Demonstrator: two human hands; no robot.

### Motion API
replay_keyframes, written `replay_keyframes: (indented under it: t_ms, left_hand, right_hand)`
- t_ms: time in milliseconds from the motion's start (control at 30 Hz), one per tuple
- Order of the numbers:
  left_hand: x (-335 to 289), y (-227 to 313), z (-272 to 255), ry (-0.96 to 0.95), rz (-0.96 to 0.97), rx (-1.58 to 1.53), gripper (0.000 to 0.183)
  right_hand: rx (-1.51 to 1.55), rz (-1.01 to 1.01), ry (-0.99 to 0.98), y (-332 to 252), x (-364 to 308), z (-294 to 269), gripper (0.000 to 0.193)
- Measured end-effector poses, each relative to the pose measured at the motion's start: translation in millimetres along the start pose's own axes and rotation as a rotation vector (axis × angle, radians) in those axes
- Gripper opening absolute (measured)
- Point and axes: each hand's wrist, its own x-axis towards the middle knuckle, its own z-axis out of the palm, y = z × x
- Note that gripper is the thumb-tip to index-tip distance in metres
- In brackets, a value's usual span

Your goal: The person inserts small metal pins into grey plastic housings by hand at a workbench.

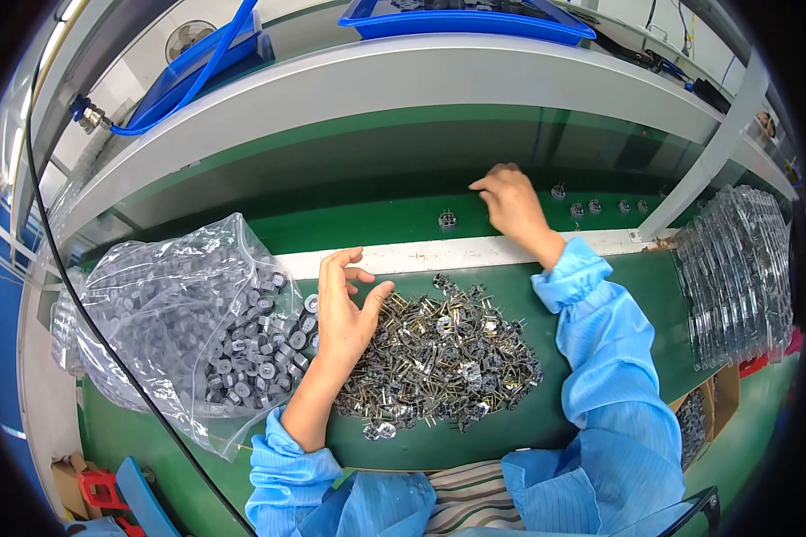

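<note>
My left hand [342, 309] hovers between a bag of grey caps and a heap of small parts, its thumb apart from its curved fingers and nothing visible in it. The heap of small metal-pinned electronic parts [443, 358] lies on the green bench top, just right of that hand. Beyond the white rail, my right hand [515, 206] reaches over the green conveyor belt [367, 228]. Its fingers are slightly blurred and look apart, with no part seen in them. One pinned part [447, 219] stands on the belt to its left; several others [577, 209] stand to its right.
A clear plastic bag [152, 295] spills round grey caps [264, 358] at the left. Stacked clear plastic trays [734, 277] stand at the right, above a cardboard box [725, 403]. A blue tray [466, 27] sits on the upper shelf. A black cable [107, 345] crosses the left side.
</note>
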Motion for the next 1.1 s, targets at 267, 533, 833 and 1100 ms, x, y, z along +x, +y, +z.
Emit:
replay_keyframes:
  t_ms: [267,533,833,1100]
  left_hand:
    - [1.0,5.0,-1.8,-0.043,0.031,-0.009,0.046]
    - [-2.4,7.4,-1.1,-0.136,-0.063,-0.058,0.043]
    - [2.1,1.4,-9.1,-0.064,-0.022,-0.064,0.035]
    - [7.2,-2.6,-13.2,-0.03,-0.051,-0.072,0.03]
  right_hand:
    - [-0.029,0.092,-0.046,27.9,-35.3,-30.4,0.006]
    - [-0.157,0.003,-0.157,29.4,-35.7,-27.3,0.007]
    - [-0.139,0.065,-0.015,23.2,-37.7,-37.6,0.011]
    - [0.161,0.558,-0.202,54.1,-47.4,-27.3,0.028]
